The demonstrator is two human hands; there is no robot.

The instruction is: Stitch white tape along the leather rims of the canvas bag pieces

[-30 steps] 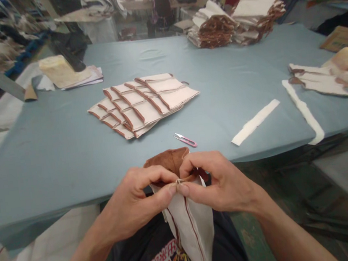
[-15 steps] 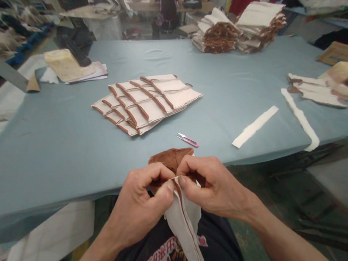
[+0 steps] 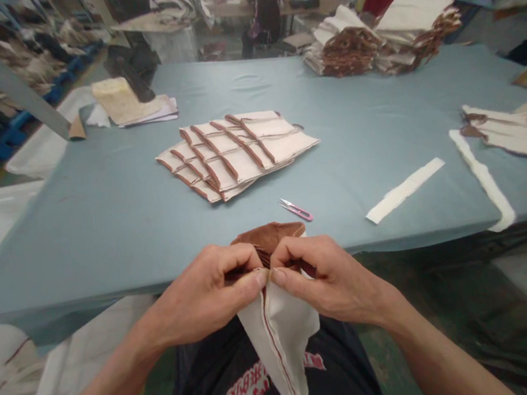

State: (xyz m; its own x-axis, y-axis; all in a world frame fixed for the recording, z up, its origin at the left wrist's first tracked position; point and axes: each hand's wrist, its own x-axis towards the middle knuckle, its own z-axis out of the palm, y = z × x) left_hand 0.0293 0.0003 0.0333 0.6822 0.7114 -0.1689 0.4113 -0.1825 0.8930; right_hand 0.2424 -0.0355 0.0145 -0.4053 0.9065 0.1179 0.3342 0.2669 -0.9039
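Between my two hands hangs a sewn fabric piece (image 3: 280, 330), off-white on one face and brown inside, with a seam running down its middle. My left hand (image 3: 215, 290) pinches its upper edge left of the seam, thumb on top. On the other side of the seam my right hand (image 3: 323, 273) pinches the same edge, thumb tips nearly touching. The brown fold stands up behind my fingers at the table's front edge; the fingertips beneath are partly hidden. Pink-handled thread snips (image 3: 296, 209) lie on the table just beyond.
A fanned stack of cream pieces with brown edges (image 3: 239, 152) lies mid-table (image 3: 119, 241). To the right are a white strip (image 3: 405, 190), a bent strip (image 3: 485, 180) and loose fabric pieces (image 3: 515, 131). Bundled stacks (image 3: 416, 28) sit at the back. A person (image 3: 266, 5) is beyond.
My view has swung slightly left, so the table's things sit further right. The fabric's hanging part spreads wider on the right, while both hands keep pinching its edge.
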